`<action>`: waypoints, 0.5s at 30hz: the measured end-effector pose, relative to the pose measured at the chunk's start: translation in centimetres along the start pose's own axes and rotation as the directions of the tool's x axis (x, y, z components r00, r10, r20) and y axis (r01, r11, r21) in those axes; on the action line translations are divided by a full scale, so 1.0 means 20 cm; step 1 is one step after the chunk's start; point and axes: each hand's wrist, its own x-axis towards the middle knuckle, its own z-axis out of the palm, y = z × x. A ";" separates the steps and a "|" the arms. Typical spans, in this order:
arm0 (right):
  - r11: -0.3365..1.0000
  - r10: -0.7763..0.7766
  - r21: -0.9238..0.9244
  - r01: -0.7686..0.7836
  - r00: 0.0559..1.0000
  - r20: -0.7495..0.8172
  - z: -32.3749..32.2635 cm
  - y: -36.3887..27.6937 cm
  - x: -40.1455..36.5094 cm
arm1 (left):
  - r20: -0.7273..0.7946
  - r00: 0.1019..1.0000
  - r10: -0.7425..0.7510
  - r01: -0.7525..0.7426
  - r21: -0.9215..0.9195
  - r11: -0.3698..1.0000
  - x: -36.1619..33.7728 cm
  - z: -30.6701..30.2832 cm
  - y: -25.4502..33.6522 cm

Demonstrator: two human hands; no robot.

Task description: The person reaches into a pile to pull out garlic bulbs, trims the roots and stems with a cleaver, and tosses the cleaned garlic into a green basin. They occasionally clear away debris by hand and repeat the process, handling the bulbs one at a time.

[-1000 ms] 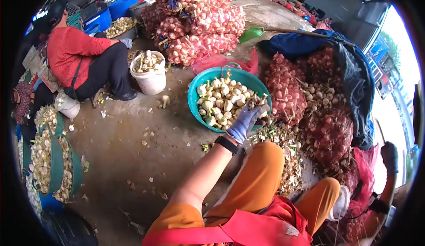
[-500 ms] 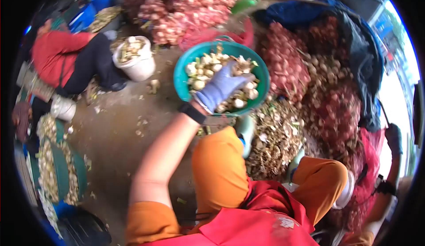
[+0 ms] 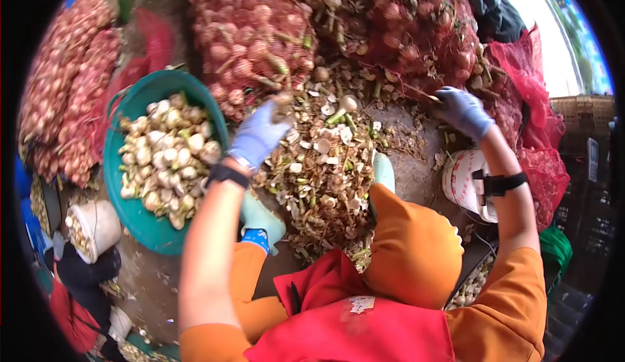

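My gloved left hand point(image 3: 257, 135) is closed at the right rim of the teal basin point(image 3: 112, 160), above the heap of garlic peelings point(image 3: 322, 186). Between its fingertips is a brownish, blurred piece that looks like a garlic bulb point(image 3: 282, 106). The basin holds many trimmed garlic bulbs point(image 3: 170, 160). My gloved right hand point(image 3: 463, 112) is closed around the handle of a thin tool, apparently a knife point(image 3: 420, 94), which points left toward a red mesh sack of garlic point(image 3: 416, 30). The tool's exact shape is hard to make out.
Another mesh sack of garlic point(image 3: 250, 36) lies beyond the basin, with more sacks point(image 3: 68, 88) at far left. A white printed bucket point(image 3: 465, 183) stands by my right knee. At lower left are a white bucket of garlic point(image 3: 101, 225) and a person in red point(image 3: 71, 316). Dark crates point(image 3: 586, 186) are stacked at right.
My view has swung right, so the basin now sits further left. My left hand has come out of the basin to its right side. My right hand has moved in from the far right with the knife.
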 end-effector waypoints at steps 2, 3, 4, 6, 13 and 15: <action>0.984 -0.064 0.172 0.053 0.996 0.057 0.25 0.01 0.13 | 0.022 1.000 0.006 -0.008 0.103 0.995 0.25 0.31 0.03; 0.958 -0.009 0.283 -0.049 0.980 0.198 0.32 -0.03 0.20 | 0.005 1.000 -0.020 0.019 0.173 0.985 0.35 0.44 0.04; 0.948 -0.147 0.300 0.111 0.984 0.099 0.51 0.03 0.27 | -0.040 0.996 -0.081 0.089 0.339 0.936 0.46 0.60 0.02; 0.834 -0.081 0.550 -0.035 0.979 0.185 0.67 -0.03 0.33 | 0.017 0.990 -0.139 0.106 0.554 0.826 0.65 0.84 -0.17; 0.763 -0.042 0.646 0.028 0.999 0.006 0.84 -0.14 0.28 | 0.039 0.979 -0.199 0.174 -0.661 0.730 0.53 1.02 -0.36; 0.836 -0.117 0.538 0.106 0.993 -0.014 0.81 -0.19 0.29 | 0.037 0.939 -0.343 0.328 -0.406 0.853 0.35 0.94 -0.18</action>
